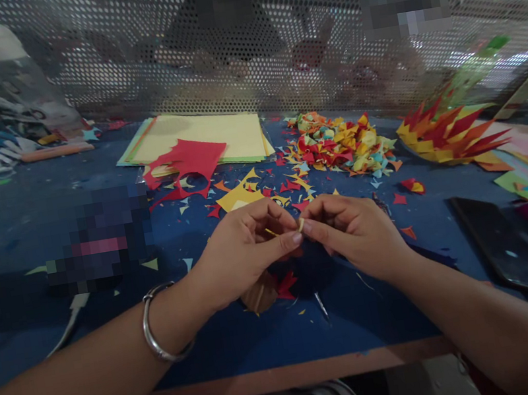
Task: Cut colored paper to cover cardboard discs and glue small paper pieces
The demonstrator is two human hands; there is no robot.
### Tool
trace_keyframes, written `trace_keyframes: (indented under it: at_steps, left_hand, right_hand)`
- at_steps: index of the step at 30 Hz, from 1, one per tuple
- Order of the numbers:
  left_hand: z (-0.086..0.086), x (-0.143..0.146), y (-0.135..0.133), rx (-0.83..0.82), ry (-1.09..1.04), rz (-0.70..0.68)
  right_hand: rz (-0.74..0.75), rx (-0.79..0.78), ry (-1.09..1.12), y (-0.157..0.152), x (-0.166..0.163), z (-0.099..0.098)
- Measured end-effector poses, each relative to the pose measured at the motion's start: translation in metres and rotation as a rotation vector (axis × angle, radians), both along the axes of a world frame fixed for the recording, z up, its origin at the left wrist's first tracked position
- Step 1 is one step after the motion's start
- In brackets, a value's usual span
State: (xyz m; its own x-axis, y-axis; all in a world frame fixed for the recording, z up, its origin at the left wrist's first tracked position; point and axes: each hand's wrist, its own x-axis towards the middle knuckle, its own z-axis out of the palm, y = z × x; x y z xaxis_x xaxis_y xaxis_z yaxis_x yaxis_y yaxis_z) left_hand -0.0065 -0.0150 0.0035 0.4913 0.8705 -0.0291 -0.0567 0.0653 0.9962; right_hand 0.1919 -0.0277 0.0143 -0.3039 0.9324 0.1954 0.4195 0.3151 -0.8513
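Note:
My left hand (255, 235) and my right hand (350, 220) meet over the middle of the table with thumbs and forefingers pinched together. Between the fingertips is a small pale yellow paper piece (301, 224), mostly hidden by the fingers. Under my left hand lie a brown round object (260, 293) and a red paper scrap (286, 285). A thin metal-tipped tool (322, 309) rests on the table below my hands. Just beyond them is a yellow paper offcut (239, 193) with curved cuts.
Behind are stacked coloured paper sheets (213, 129), a red paper offcut (195, 159) and a heap of small folded paper pieces (336, 146). A spiky red-yellow paper piece (454, 134) and a phone (504, 243) are at right. A perforated metal panel (133, 64) closes off the back.

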Motion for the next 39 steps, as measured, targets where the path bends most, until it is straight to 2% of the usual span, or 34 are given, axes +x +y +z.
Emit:
trace_keyframes:
  at_steps: [26, 39]
  left_hand:
    - [0.0004, -0.0009, -0.0021, 0.082, 0.152, 0.019]
    - [0.0012, -0.0009, -0.0020, 0.017, 0.120, 0.052]
  right_hand:
    - [-0.004, 0.007, -0.048, -0.0003, -0.0002, 0.0007]
    - [-0.012, -0.015, -0.023, -0.0010, -0.0002, 0.0008]
